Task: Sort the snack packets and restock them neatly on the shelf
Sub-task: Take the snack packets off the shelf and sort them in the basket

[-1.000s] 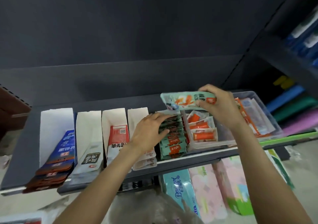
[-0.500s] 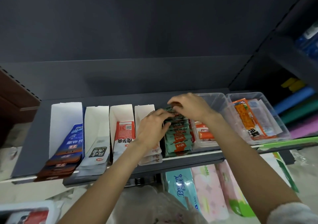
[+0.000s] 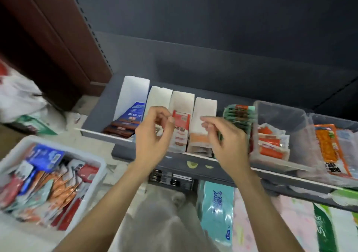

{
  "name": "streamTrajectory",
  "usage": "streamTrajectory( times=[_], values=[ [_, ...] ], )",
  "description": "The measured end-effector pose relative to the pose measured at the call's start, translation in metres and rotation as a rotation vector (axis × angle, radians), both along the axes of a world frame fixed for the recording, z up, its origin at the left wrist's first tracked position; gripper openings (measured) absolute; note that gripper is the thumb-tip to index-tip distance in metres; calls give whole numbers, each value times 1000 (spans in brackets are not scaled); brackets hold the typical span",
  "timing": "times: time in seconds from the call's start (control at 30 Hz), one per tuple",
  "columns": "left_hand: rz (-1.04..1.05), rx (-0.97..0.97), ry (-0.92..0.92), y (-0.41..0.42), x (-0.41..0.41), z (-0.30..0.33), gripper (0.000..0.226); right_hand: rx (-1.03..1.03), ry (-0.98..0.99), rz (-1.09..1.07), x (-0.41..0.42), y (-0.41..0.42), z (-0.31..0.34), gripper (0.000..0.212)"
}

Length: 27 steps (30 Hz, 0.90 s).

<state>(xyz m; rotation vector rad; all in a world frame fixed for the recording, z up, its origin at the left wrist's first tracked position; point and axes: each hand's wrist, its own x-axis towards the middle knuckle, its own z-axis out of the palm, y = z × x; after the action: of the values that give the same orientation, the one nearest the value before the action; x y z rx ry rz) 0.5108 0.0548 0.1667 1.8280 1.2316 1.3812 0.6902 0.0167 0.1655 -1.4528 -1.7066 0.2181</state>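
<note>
Both hands empty, fingers loosely curled: left hand (image 3: pixel 153 135), right hand (image 3: pixel 224 137). Unsorted snack packets (image 3: pixel 48 185) in white bin (image 3: pixel 11 154), 8 o'clock. Risk: green packet row (image 3: pixel 239 120) on shelf (image 3: pixel 100 114) topples if brushed.

green packets (image 3: pixel 239 116): upright row on shelf (image 3: pixel 96 120) | mixed packets (image 3: pixel 48 184): heaped
</note>
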Motion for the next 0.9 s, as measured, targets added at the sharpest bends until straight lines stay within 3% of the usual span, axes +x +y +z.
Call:
streamTrajectory(
  times=[0.1, 0.2, 0.3, 0.4, 0.53, 0.63, 0.8, 0.9],
  values=[
    [125, -58, 0, -32, -63, -7, 4, -308, -46, 289, -53, -4, -22, 23],
    [203, -156, 229, -57, -136, -27, 9, -569, -260, 546, -106, -7, -43, 26],
    [251, -388, 565, -74, -218, -66, 19, -638, -188, 673, -164, -13, -58, 28],
    [324, -685, 637, -86, -290, -103, 27, -743, -46, 758, -228, -16, -80, 26],
    [475, -865, 574, -83, -369, -136, 37, -915, 125, 687, -309, -8, -124, 25],
    [505, -927, 569, -66, -416, -164, 44, -975, 73, 565, -363, 8, -155, 28],
    [301, -907, 802, -48, -443, -202, 57, -1043, -31, 280, -435, 41, -196, 42],
    [234, -928, 827, -52, -446, -216, 65, -1113, -122, 157, -462, 55, -207, 58]
  ],
)
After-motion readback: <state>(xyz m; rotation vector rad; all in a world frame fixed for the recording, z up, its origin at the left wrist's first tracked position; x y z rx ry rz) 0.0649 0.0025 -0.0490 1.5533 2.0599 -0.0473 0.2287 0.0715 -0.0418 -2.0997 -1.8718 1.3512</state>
